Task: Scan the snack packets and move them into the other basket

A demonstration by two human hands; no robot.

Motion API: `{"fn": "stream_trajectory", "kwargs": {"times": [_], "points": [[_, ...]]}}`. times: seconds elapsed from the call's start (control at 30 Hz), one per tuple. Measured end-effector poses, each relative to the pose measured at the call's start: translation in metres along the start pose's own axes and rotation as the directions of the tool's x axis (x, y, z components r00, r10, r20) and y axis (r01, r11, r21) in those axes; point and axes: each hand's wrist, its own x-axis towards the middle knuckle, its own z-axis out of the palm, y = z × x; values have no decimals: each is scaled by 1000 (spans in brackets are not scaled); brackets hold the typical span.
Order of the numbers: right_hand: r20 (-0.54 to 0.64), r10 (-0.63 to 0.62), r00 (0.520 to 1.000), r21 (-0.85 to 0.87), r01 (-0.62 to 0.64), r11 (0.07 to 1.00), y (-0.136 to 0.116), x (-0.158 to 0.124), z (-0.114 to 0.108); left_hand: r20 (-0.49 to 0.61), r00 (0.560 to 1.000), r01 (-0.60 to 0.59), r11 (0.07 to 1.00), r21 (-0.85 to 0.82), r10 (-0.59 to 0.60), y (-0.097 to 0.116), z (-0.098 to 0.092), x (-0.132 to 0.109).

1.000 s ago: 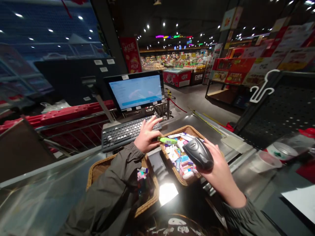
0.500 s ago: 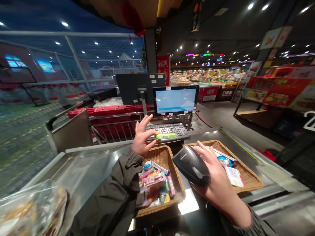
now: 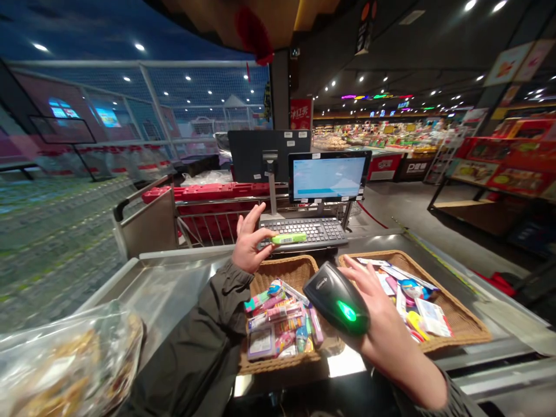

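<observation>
Left hand: your left hand (image 3: 248, 246) is raised above the near edge of the keyboard; thumb and forefinger pinch one end of the green packet, the other fingers spread upward; the dark sleeve (image 3: 195, 353) runs down to the bottom of the frame.
Green packet: the green packet (image 3: 289, 238) is a slim bright-green stick with a small label; it lies level in the air, in front of the keyboard and above the far rim of the left basket.
Right hand: your right hand (image 3: 382, 324) is closed round the scanner from beneath, fingers reaching over its far side.
Scanner: the scanner (image 3: 336, 296) is black and rounded; a green light glows on its upper face; its head points toward the packet, held over the gap between the two baskets.
Left basket: the left basket (image 3: 299, 269) is wicker, packed with small coloured packets in pink, blue and white.
Right basket: the right basket (image 3: 460, 327) is wicker, just beside the left one; it holds flat packets and wrappers.
Counter: the counter (image 3: 174, 284) is steel; both baskets stand on it.
Keyboard: the keyboard (image 3: 313, 230) is dark, beyond the baskets.
Screen: the screen (image 3: 329, 176) is lit pale blue, upright behind the keyboard.
Plastic bag: the plastic bag (image 3: 65, 370) is clear, at the lower left corner; its contents are blurred.
</observation>
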Motion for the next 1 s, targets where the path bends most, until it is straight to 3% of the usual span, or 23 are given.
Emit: {"fn": "stream_trajectory", "kwargs": {"times": [0.2,0.47,0.77,1.0], "points": [[-19,36,999,17,-36,999,-2,-3,4,6,1000,14,1000,0,-14,-6,2,-5],[-30,65,997,-12,-65,998,4,-8,9,117,989,91,996,-8,-89,-18,20,-14],[1,125,992,40,-125,991,16,-11,19,387,914,108,992,68,-126,-45,73,-44],[38,167,985,23,-168,985,29,-15,27,513,847,118,990,72,-138,-45,114,-63]]}}
